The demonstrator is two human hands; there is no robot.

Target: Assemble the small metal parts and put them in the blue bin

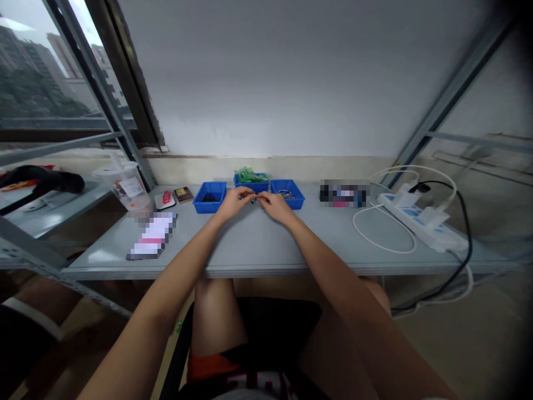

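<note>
Centrally, just above mid-frame, the left hand and right hand are pinching one small dark part between narrowed fingertips, over the smooth grey table before three rectangular blue plastic bins.

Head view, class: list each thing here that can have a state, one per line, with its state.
left hand: fingers pinched on a small dark part
right hand: fingertips meeting the left hand's
small dark part: between both hands, too small to identify
left blue bin: holds dark pieces
middle blue bin: holds green pieces
right blue bin: holds small metal pieces
power strip: plugs inserted
plastic cup: upright, lidded
</note>
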